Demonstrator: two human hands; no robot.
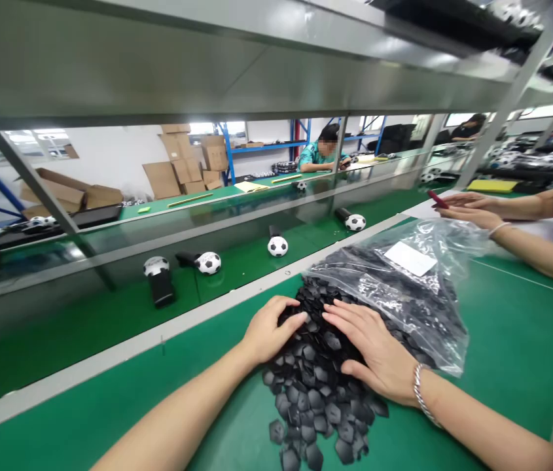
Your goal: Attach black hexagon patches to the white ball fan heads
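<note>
A heap of small black pentagon-shaped pieces [313, 386] lies on the green tabletop [207, 392], spilling toward me. My left hand [272, 328] rests at the heap's left side, fingers apart and curved over the pieces. On the right side, my right hand [374, 347] lies spread on the pieces, thumb held away from the fingers. Neither hand visibly grips a piece. Behind my right hand, a clear plastic bag [394, 294] full of the same black pieces sits with its mouth toward the heap. A white label [410, 258] is on the bag.
Beyond a pale rail runs a green conveyor [241, 281] carrying several football-patterned items [277, 246] with black parts. At right, another person's hands [472, 208] hold a small red object. A co-worker [322, 154] sits across the line. An overhead shelf [207, 72] spans the top.
</note>
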